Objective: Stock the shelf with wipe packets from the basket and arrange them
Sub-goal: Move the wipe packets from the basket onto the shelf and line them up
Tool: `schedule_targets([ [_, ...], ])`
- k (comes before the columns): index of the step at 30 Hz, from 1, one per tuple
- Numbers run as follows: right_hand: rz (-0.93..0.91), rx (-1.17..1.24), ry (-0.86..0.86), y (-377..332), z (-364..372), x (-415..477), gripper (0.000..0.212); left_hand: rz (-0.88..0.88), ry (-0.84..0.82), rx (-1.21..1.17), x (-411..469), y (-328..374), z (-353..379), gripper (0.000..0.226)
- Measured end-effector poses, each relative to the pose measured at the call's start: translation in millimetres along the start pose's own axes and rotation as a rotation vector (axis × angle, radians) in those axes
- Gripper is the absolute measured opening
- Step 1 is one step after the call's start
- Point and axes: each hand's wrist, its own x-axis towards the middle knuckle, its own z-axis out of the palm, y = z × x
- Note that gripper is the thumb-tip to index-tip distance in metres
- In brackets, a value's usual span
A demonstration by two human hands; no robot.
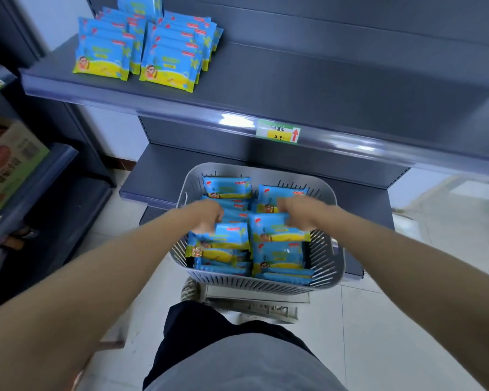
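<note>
A grey slatted basket (329, 244) stands low in front of me, filled with several blue-and-yellow wipe packets. My left hand (206, 214) reaches into it and grips a packet (232, 235) on the left pile. My right hand (297, 211) grips another packet (280, 231) on the right pile. On the dark grey shelf (308, 80) above, two rows of the same packets (141, 46) lean at the far left. The fingers of both hands are partly hidden behind the packets.
The shelf's right part is bare, with a price tag (277, 131) on its front rail. A lower shelf (164, 170) lies behind the basket. Another rack with a cardboard box (9, 162) stands at the left. White floor tiles surround my legs.
</note>
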Motion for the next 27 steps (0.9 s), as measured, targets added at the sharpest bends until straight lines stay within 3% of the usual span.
schedule_targets([
  [6,-0.041,-0.025,0.36,11,-132,-22,0.022,0.043,0.337,-0.073,-29,-9,-115,0.017],
  [13,0.05,0.162,0.691,35,-263,21,0.024,0.112,0.62,-0.161,-31,-44,-239,0.014],
  [20,0.209,0.272,0.698,43,-321,129,0.028,0.172,0.616,-0.196,22,-89,-299,0.012],
  [27,0.286,0.167,0.628,64,-353,214,0.025,0.259,0.566,-0.201,98,-115,-340,0.017],
])
